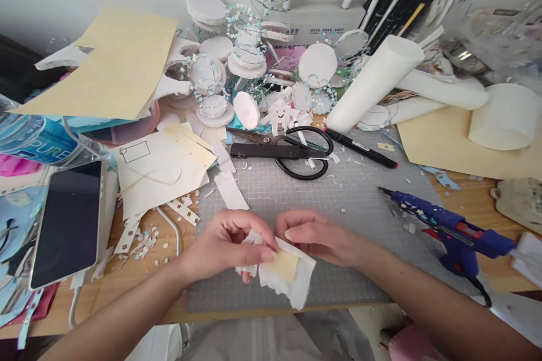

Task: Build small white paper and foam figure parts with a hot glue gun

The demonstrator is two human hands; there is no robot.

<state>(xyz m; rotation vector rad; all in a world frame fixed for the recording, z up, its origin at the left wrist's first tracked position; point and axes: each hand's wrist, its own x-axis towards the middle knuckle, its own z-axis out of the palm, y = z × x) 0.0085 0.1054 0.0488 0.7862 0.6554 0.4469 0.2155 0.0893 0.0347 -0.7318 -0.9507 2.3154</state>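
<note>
The left hand [237, 245] grasps a torn white paper [301, 286], its thumb on the edge of a yellow card [284, 267] lying against the sheet. The right hand [319, 237] has its fingers curled at the sheet's far edge; whether they pinch it cannot be told.

Risks assessed: the paper looks thin and its near edge is ragged, so an uneven pull could tear it further. The card could skew if the left thumb lifts; whether it is stuck down is not visible.

Position: paper and card lie between the hands, over the near part of the gray cutting mat [364, 262]. Beyond the hands are scissors [302, 152] and a black marker [362, 148]. Well out to the right of the right hand is a glue gun [453, 224]; its small red light suggests heat, and an outward sweep of the forearm could meet it.
</note>
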